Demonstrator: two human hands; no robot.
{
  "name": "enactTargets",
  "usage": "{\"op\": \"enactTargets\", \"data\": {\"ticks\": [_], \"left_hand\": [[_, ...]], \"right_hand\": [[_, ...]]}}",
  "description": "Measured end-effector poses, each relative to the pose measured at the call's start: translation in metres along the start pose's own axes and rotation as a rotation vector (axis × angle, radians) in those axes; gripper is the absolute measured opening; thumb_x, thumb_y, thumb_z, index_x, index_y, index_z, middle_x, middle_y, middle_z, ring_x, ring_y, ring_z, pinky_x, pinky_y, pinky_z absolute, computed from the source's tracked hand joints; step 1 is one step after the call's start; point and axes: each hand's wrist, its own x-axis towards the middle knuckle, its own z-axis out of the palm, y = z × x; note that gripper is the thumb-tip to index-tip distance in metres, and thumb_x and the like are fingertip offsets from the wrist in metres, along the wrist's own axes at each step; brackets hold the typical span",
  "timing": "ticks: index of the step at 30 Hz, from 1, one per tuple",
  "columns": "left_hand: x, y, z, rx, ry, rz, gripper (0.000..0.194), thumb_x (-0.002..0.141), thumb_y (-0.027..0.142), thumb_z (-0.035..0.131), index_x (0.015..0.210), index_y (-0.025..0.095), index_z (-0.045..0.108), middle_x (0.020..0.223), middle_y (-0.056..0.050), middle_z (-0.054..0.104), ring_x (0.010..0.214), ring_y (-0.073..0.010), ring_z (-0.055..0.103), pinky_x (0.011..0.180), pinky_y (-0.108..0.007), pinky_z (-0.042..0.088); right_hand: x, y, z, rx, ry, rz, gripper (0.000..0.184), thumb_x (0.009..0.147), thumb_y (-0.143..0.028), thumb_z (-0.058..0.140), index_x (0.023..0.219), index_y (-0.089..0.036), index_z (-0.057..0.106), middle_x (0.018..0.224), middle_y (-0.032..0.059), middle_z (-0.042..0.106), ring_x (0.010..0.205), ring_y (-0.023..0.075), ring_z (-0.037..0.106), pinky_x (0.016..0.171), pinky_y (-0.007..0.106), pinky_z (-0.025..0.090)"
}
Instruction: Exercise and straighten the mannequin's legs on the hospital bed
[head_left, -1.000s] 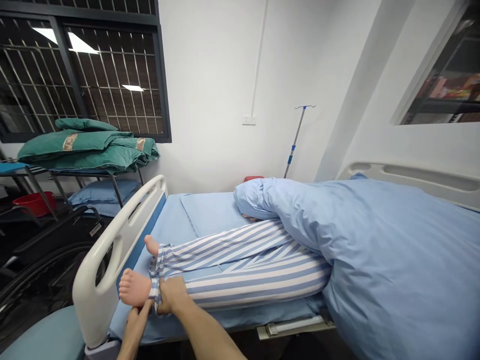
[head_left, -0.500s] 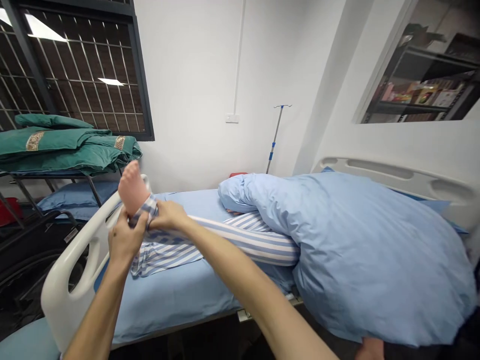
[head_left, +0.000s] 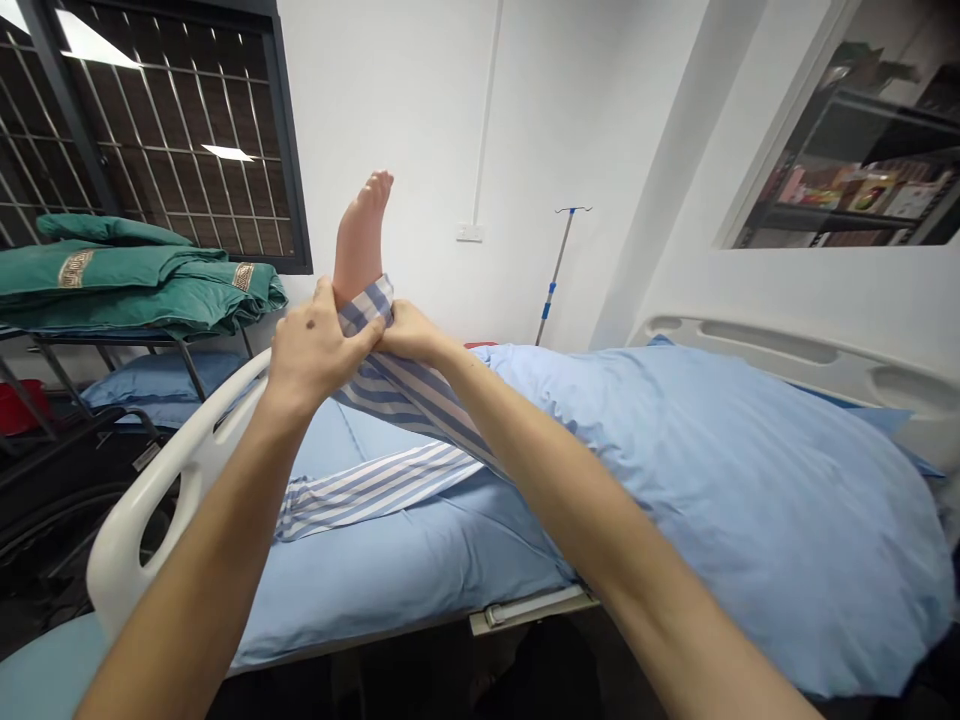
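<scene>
Above the bed, a raised leg ends in a bare foot (head_left: 360, 235) with its toes pointing up; its smooth skin looks like a manikin's. A blue-and-white striped trouser leg (head_left: 427, 395) covers it up to the ankle. My left hand (head_left: 311, 340) is closed round the ankle and cuff from the near left, thumb across the fabric. From the right, my right hand (head_left: 412, 332) grips the cuff, its fingers partly hidden behind the leg. A second striped trouser leg (head_left: 375, 490) lies flat on the blue sheet (head_left: 360, 590); no foot shows at its end.
A light blue quilt (head_left: 712, 480) covers the bed's right part. The white footboard (head_left: 124, 545) rises at left, with a wheelchair (head_left: 45, 510) beyond it. Green folded bedding (head_left: 135, 275) lies on a rack. A drip stand (head_left: 556, 275) stands behind the bed.
Both hands have lifted the foot and trouser leg up and to the right, away from the footboard. The other trouser leg has stayed on the sheet.
</scene>
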Motion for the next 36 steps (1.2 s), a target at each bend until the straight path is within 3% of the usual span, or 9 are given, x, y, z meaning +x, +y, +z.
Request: {"op": "enactTargets", "data": {"ticks": [4, 8, 14, 18, 22, 26, 31, 36], "left_hand": [[-0.016, -0.046, 0.004, -0.040, -0.071, -0.014, 0.052, 0.076, 0.057, 0.048, 0.107, 0.015, 0.050, 0.092, -0.006, 0.064, 0.090, -0.0259, 0.061, 0.079, -0.032, 0.045], [-0.042, -0.107, 0.022, -0.167, -0.169, -0.092, 0.052, 0.075, 0.057, 0.052, 0.109, 0.017, 0.051, 0.099, -0.006, 0.064, 0.094, -0.0247, 0.061, 0.079, -0.032, 0.046], [-0.109, -0.214, 0.069, -0.483, -0.394, -0.274, 0.062, 0.075, 0.052, 0.056, 0.125, 0.020, 0.040, 0.123, -0.010, 0.056, 0.109, -0.0249, 0.057, 0.087, -0.036, 0.049], [-0.171, -0.263, 0.110, -0.566, -0.454, -0.453, 0.064, 0.076, 0.051, 0.054, 0.128, 0.018, 0.036, 0.130, -0.012, 0.051, 0.115, -0.0256, 0.053, 0.093, -0.036, 0.047], [-0.230, -0.294, 0.148, -0.650, -0.486, -0.619, 0.067, 0.074, 0.045, 0.054, 0.132, 0.019, 0.031, 0.134, -0.013, 0.047, 0.118, -0.0269, 0.051, 0.095, -0.039, 0.047], [-0.277, -0.320, 0.177, -0.694, -0.555, -0.713, 0.070, 0.060, 0.028, 0.058, 0.127, 0.017, 0.038, 0.126, -0.011, 0.056, 0.109, -0.0269, 0.058, 0.091, -0.036, 0.050], [-0.314, -0.338, 0.202, -0.584, -0.562, -0.735, 0.057, 0.058, 0.032, 0.059, 0.111, 0.016, 0.048, 0.113, -0.011, 0.063, 0.110, -0.0277, 0.057, 0.094, -0.035, 0.048], [-0.325, -0.342, 0.213, -0.528, -0.518, -0.716, 0.048, 0.061, 0.039, 0.057, 0.105, 0.019, 0.049, 0.110, -0.011, 0.065, 0.104, -0.0298, 0.060, 0.092, -0.040, 0.049]], "right_hand": [[0.006, 0.006, 0.047, -0.132, -0.062, 0.036, 0.046, 0.064, -0.037, 0.063, 0.097, -0.006, 0.064, 0.085, 0.0030, 0.063, 0.082, 0.0179, 0.061, 0.077, 0.029, 0.047], [0.006, 0.016, 0.103, -0.205, -0.153, 0.075, 0.051, 0.062, -0.045, 0.066, 0.101, -0.011, 0.063, 0.085, 0.0030, 0.064, 0.080, 0.0183, 0.061, 0.073, 0.028, 0.047], [-0.009, 0.041, 0.204, -0.256, -0.384, 0.135, 0.067, 0.055, -0.052, 0.070, 0.110, -0.017, 0.055, 0.097, 0.0089, 0.067, 0.089, 0.0279, 0.063, 0.068, 0.031, 0.050], [-0.034, 0.067, 0.279, -0.342, -0.496, 0.206, 0.076, 0.050, -0.057, 0.070, 0.111, -0.015, 0.052, 0.100, 0.0145, 0.066, 0.090, 0.0329, 0.063, 0.070, 0.039, 0.052], [-0.064, 0.094, 0.339, -0.372, -0.568, 0.225, 0.076, 0.048, -0.056, 0.072, 0.110, -0.016, 0.052, 0.100, 0.0164, 0.065, 0.091, 0.0337, 0.064, 0.074, 0.042, 0.052], [-0.088, 0.113, 0.377, -0.388, -0.642, 0.281, 0.077, 0.046, -0.047, 0.075, 0.111, -0.014, 0.052, 0.100, 0.0160, 0.066, 0.091, 0.0339, 0.064, 0.076, 0.044, 0.053], [-0.108, 0.126, 0.404, -0.410, -0.719, 0.336, 0.077, 0.048, -0.047, 0.075, 0.113, -0.013, 0.052, 0.101, 0.0152, 0.066, 0.090, 0.0338, 0.064, 0.077, 0.046, 0.052], [-0.114, 0.129, 0.409, -0.404, -0.698, 0.337, 0.081, 0.046, -0.050, 0.076, 0.113, -0.013, 0.052, 0.100, 0.0142, 0.066, 0.089, 0.0330, 0.064, 0.078, 0.046, 0.052]]}}
